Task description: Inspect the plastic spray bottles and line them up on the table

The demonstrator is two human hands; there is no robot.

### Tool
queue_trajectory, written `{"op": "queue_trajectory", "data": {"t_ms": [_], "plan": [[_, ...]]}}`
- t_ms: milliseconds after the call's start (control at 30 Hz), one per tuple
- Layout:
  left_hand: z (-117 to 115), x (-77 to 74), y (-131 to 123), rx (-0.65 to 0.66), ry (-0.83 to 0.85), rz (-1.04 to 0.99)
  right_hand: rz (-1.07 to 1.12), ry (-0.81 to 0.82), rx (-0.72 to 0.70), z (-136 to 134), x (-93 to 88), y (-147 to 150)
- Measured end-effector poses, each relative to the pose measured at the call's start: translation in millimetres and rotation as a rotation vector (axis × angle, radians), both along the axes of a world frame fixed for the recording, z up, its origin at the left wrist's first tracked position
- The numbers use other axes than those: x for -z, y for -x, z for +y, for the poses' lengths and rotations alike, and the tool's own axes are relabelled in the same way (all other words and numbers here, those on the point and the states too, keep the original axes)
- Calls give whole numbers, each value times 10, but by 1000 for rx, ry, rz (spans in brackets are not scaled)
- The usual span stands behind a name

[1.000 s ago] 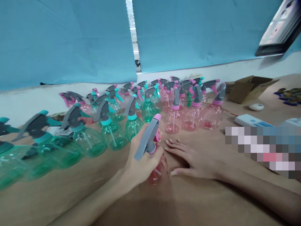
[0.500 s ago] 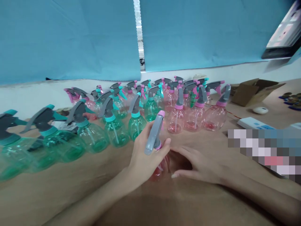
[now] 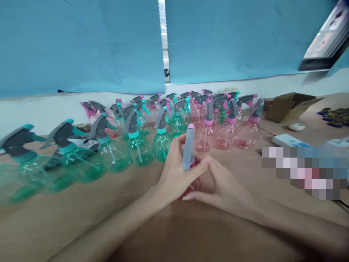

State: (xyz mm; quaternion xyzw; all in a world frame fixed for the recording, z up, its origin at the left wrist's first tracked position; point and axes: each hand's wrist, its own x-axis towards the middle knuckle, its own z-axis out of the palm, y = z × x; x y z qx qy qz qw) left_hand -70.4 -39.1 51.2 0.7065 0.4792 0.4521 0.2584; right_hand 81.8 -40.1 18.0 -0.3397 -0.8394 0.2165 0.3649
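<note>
A pink spray bottle (image 3: 188, 151) with a grey trigger head and pink nozzle tip stands upright before me. My left hand (image 3: 176, 174) is wrapped around its neck and head, thumb across the near side. My right hand (image 3: 225, 187) curls about the bottle's clear pink body from the right, fingers behind and thumb in front. Most of that body is hidden by both hands. Just beyond stand other pink spray bottles (image 3: 225, 136), and to the left runs a row of green spray bottles (image 3: 113, 156) with turquoise collars.
More spray bottles crowd the back of the brown table (image 3: 131, 211) by the wall. At the right are an open cardboard box (image 3: 290, 107), a white computer mouse (image 3: 296, 126), a white power strip (image 3: 290, 141) and a pixelated patch. A blue cover (image 3: 81, 43) hangs behind.
My right hand has moved left and closed in around the pink bottle's body. The bottle's head has turned more upright in my left hand. The view has shifted slightly.
</note>
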Motion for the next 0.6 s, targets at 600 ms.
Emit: {"op": "queue_trajectory", "data": {"t_ms": [600], "plan": [[-340,486,658,-106,123,328,-329,-119,315,863,-211,102]]}}
